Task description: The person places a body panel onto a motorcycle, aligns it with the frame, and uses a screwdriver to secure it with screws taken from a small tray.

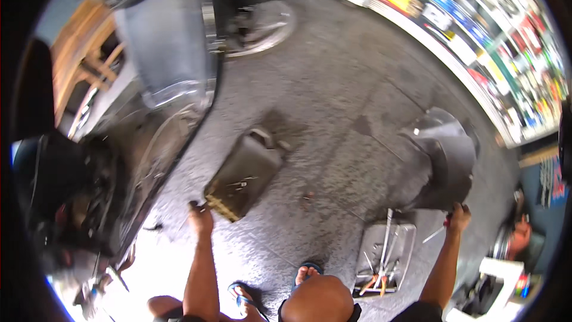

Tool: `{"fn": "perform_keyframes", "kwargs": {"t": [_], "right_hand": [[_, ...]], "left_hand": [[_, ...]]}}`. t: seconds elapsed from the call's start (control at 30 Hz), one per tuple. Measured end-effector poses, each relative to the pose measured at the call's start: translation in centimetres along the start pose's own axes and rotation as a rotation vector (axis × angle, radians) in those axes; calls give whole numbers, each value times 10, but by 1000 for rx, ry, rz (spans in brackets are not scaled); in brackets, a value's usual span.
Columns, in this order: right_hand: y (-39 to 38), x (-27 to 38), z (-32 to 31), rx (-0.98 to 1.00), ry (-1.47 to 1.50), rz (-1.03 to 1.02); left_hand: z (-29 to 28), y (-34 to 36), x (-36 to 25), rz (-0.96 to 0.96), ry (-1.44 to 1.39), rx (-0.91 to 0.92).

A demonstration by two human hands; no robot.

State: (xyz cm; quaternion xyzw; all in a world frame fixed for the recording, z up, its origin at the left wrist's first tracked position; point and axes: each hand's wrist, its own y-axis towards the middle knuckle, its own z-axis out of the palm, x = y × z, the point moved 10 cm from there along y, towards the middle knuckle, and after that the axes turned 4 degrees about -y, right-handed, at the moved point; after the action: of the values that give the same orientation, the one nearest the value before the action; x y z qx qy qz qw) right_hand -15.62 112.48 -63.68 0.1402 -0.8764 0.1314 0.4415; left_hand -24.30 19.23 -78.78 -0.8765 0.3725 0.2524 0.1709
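Inspecting the floor around the tool tray [410, 249], we find the black panel [453, 161] just beyond it and a little to its right, curved and dark. The right hand [459, 217], to the right of the tray, is closed around a screwdriver [435, 235], whose shaft slants down toward the tray. Its fingers come up to the panel's near edge; we cannot tell whether they also bear the panel's weight. The left hand [201, 217] is well to the left of the tray, just beside the near corner of a dark can [247, 170]. Its fingers are bent, but blur hides the tips (we cannot tell whether they grasp anything or touch the can).

On handling, we judge that the panel's edge wants a firm pinch between thumb and fingers, with the screwdriver tucked against the palm and its tip turned away from the plastic. Better practice, in our view, is to lay the screwdriver in the tray beside the orange-handled pliers [375, 284] before lifting anything broad. A panel of this shape would probably twist if taken by one corner, so two hands spread along its edge seem advisable. We also note a long bar [388, 232] jutting past the tray's far rim toward the panel, which could scratch or snag it.
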Motion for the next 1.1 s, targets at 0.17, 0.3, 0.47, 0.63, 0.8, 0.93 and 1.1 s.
{"fn": "perform_keyframes", "kwargs": {"t": [0.17,0.3,0.47,0.63,0.8,0.93,1.1], "right_hand": [[-37,26,87,-40,-40,-231],[-150,89,211,169,25,-56],[-220,122,295,278,270,-57],[-264,144,281,395,218,-58],[-259,149,204,338,28,-40],[-149,34,133,301,141,165],[-4,-72,88,95,-369,-40]], "left_hand": [[-84,-38,-187,367,-348,-39],[-152,-18,-252,545,-321,-130],[-129,49,-277,593,-169,-43],[-128,58,-266,683,151,-76],[-133,69,-259,762,215,49],[-90,46,-291,789,245,53],[-64,75,-253,683,762,-79]]}}
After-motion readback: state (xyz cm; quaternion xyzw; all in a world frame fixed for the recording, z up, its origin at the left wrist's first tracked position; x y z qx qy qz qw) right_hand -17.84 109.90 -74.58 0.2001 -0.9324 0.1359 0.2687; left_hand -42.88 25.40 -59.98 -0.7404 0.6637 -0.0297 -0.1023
